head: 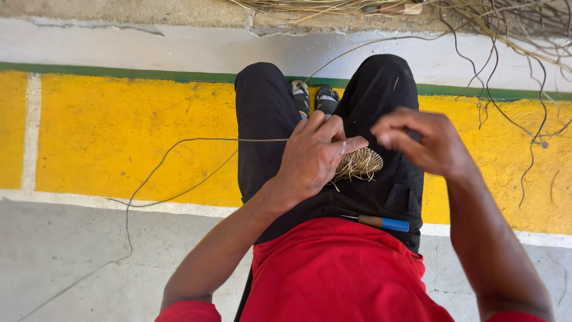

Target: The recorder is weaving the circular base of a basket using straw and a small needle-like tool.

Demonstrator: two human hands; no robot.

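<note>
On the person's lap, against black trousers (262,119), sits one small woven disc (359,163) of pale straw-coloured fibre, its surface an open mesh of fine strands with loose ends sticking out along the lower rim. The left hand (313,156) lies over the disc's left side, fingers curled and the thumb stretched toward its top edge, gripping it in place on the right thigh. One long thin strand (179,143) runs out from under this hand, arcs leftward over the yellow-painted floor (119,131) and loops down onto the grey concrete. The right hand (420,140) is raised just above and to the right of the disc, blurred, fingers bunched together; whether it pinches a fibre I cannot tell. One tool (381,223) with a wooden and blue handle lies across the lap just below the disc, at the edge of the red shirt (333,274). Two shoes (314,98) show between the knees. A tangle of dry fibres and dark wiry stems (506,53) hangs at the top right, too many to count.
</note>
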